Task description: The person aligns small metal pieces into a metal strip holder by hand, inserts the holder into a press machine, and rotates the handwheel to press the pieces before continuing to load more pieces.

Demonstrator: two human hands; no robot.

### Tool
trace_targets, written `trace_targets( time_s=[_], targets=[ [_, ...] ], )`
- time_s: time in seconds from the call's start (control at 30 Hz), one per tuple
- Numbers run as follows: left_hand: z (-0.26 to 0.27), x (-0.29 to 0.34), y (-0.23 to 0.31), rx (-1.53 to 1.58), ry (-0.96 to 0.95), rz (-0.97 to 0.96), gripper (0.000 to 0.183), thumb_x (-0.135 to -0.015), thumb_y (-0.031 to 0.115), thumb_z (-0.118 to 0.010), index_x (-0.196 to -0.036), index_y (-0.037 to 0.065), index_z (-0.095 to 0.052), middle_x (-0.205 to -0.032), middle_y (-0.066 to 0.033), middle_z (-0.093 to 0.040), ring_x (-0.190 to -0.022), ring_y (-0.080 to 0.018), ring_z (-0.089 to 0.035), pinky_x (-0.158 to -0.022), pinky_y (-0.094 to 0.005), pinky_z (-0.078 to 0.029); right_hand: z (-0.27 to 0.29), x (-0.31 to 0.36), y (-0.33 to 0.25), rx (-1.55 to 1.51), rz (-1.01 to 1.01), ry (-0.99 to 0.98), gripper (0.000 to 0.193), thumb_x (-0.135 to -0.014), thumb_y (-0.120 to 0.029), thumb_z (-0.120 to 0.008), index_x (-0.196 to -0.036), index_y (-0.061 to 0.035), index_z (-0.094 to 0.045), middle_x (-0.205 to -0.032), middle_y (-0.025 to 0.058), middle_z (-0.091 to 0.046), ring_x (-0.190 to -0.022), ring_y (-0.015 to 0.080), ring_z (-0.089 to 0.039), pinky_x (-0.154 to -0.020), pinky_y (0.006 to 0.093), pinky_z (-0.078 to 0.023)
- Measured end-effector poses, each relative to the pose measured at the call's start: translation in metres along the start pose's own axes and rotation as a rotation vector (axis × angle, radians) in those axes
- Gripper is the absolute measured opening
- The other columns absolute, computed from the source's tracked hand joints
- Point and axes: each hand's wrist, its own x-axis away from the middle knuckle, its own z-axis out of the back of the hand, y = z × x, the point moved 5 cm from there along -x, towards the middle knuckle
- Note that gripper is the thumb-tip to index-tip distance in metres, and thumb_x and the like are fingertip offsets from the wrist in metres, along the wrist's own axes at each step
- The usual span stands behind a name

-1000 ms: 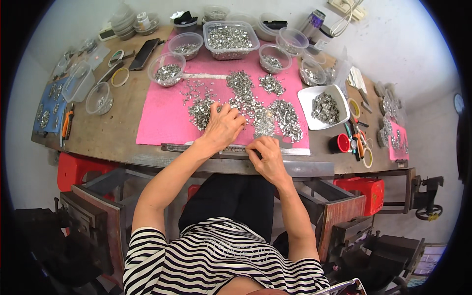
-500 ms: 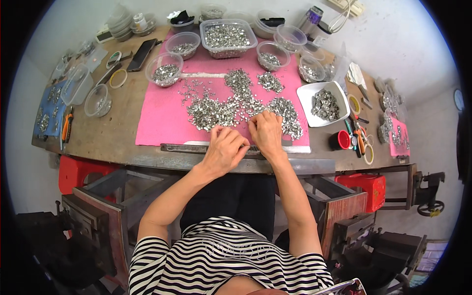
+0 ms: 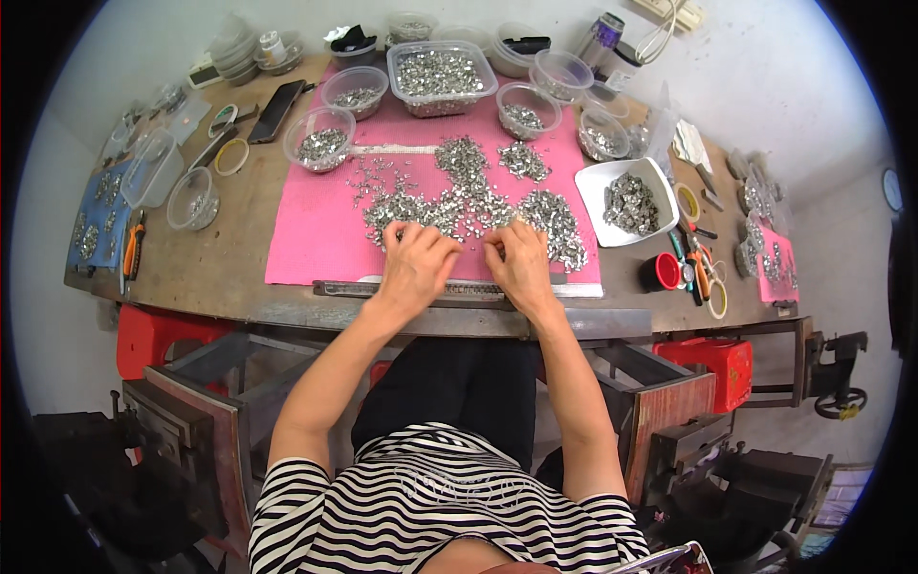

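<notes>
My left hand is at the near edge of a heap of small silvery metal pieces, its fingers curled and bunched down. Beside it, my right hand has thumb and fingers drawn together near another heap of the pieces. Whatever either hand pinches is too small or hidden to make out. Below both hands, a long narrow metal bar with a row of small pieces or notches along it lies by the table's front edge. A pink mat lies under the heaps.
Clear tubs of metal pieces line the mat's far side. A white square dish of darker pieces stands right, near a red cup and pliers. A phone and tape rolls lie left.
My left hand has moved left and a little up, away from my right hand, to the heap's edge; more of the bar shows between them. My right hand has barely moved.
</notes>
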Motion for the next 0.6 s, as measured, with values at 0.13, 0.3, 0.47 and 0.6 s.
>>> trace_targets(
  time_s=[0.13,0.3,0.47,0.6],
  targets=[
    [-0.005,-0.010,-0.017,-0.093,-0.076,-0.048,0.009,-0.084,0.017,-0.075,-0.092,0.014,-0.074,-0.086,-0.0025,-0.059,-0.096,-0.0234,-0.055,-0.099,-0.0491,-0.034,0.021,0.020,-0.010,-0.230,-0.099,-0.124,0.007,-0.082,-0.008,-0.074,-0.087,-0.0058,-0.069,-0.087,0.0066,-0.066,-0.085,0.0247,-0.062,-0.082,0.0384,-0.041],
    [-0.014,-0.021,-0.016,-0.101,-0.137,-0.144,0.009,-0.083,0.016,-0.076,-0.090,0.013,-0.073,-0.087,-0.0033,-0.061,-0.096,-0.0229,-0.055,-0.099,-0.0488,-0.034,0.027,0.042,-0.017,-0.289,-0.101,-0.125,0.010,-0.081,-0.006,-0.076,-0.089,-0.0050,-0.069,-0.089,0.0060,-0.068,-0.088,0.0246,-0.063,-0.083,0.0371,-0.042],
    [-0.010,-0.023,-0.013,-0.112,-0.151,-0.151,0.010,-0.082,0.017,-0.077,-0.089,0.012,-0.072,-0.088,-0.0040,-0.061,-0.097,-0.0236,-0.055,-0.099,-0.0485,-0.034,0.025,0.049,-0.017,-0.267,-0.065,-0.058,0.011,-0.081,-0.006,-0.077,-0.089,-0.0059,-0.071,-0.089,0.0050,-0.067,-0.088,0.0244,-0.063,-0.084,0.0373,-0.042],
    [-0.011,-0.019,-0.016,-0.123,-0.149,-0.142,0.011,-0.083,0.016,-0.076,-0.090,0.010,-0.071,-0.089,-0.0044,-0.061,-0.098,-0.0243,-0.055,-0.100,-0.0487,-0.034,0.024,0.044,-0.015,-0.304,-0.037,-0.098,0.009,-0.082,-0.007,-0.077,-0.090,-0.0074,-0.073,-0.092,0.0045,-0.067,-0.090,0.0243,-0.062,-0.085,0.0378,-0.041]
  ],
)
